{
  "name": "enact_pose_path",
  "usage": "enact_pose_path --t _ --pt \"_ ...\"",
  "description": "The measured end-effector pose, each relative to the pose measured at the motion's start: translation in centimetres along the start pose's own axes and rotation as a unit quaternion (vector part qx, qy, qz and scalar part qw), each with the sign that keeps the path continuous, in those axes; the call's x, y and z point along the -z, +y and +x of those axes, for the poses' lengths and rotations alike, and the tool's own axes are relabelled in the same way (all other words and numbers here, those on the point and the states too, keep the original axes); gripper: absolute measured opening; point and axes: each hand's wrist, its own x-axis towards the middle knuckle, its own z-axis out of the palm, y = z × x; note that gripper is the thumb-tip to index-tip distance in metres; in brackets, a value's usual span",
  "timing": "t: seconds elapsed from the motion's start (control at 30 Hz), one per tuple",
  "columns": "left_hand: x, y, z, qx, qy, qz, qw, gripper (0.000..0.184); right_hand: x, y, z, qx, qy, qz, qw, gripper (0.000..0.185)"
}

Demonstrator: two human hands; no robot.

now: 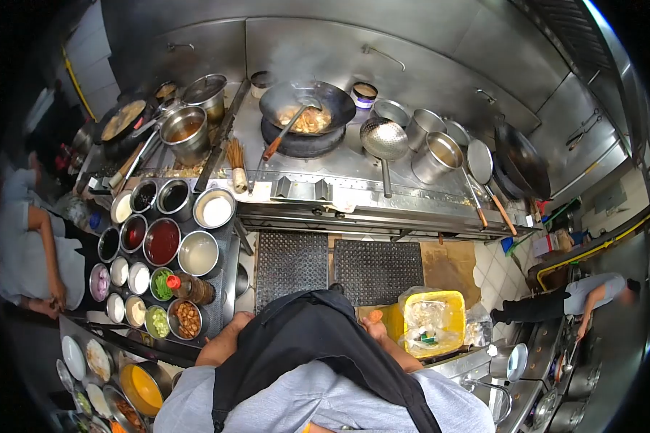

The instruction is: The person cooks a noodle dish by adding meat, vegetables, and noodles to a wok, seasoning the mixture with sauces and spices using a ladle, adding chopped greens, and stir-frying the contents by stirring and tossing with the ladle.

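Far left, past the desk: another person (32,249) in a pale shirt, arms lowered.
Desk (227,278): crowded with sauce pots, among them a red sauce pot (162,242); red-capped bottle (193,289) just beside a bowl of brown pieces (186,319).
Left hand (240,322): low, at the black apron's (307,339) left edge, partly covered; looks curled, grip on cloth cannot be told.
Wok (343,108): on the stove (357,162), ahead of the wearer, steam above; browned food (312,121) inside. Ladle (287,131) rests in it, wooden handle over the near left rim.
Cooking: probably mid-course in the wok, neither hand on it; working the food would call for a hand on the ladle's handle.
Right hand (374,330): apart from the left, across the apron; how far open, cannot tell. Small orange shape at its tip, fingertip or held item unclear.
Yellow bin (458,310): lined with plastic, near the right hand.
Far right: second person (596,296), arm reaching toward pans.
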Motion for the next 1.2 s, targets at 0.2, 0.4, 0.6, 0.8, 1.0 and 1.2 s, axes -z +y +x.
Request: enact_pose_path --t 0.2,0.4,0.6,0.8,1.0,1.2 --pt "-0.1 0.8 -1.2 0.015 -0.023 -0.028 0.999 0.036 -1.2 1.7 2.7 0.014 -0.011 -0.031 0.999 0.081" --pt "0.0 0.4 -0.7 0.011 -0.004 0.021 1.000 0.038 -0.7 1.3 1.9 0.001 -0.036 0.003 0.999 0.083" --pt "-0.1 1.4 -1.4 0.011 0.008 0.055 0.998 0.039 -1.1 2.0 2.7 0.009 -0.030 0.014 0.999 0.082" --pt "-0.1 1.5 -1.5 0.017 0.019 0.043 0.999 0.040 -0.7 -0.5 -0.2 -0.014 0.006 0.031 0.999 0.053" --pt "-0.1 1.5 -1.6 0.020 0.020 0.058 0.998 0.039 -0.5 -1.3 -0.6 -0.038 -0.003 0.024 0.999 0.055" --pt "-0.3 1.5 -1.6 0.017 0.027 0.040 0.999 0.033 -1.7 2.2 2.8 0.016 -0.021 0.065 0.998 0.063"
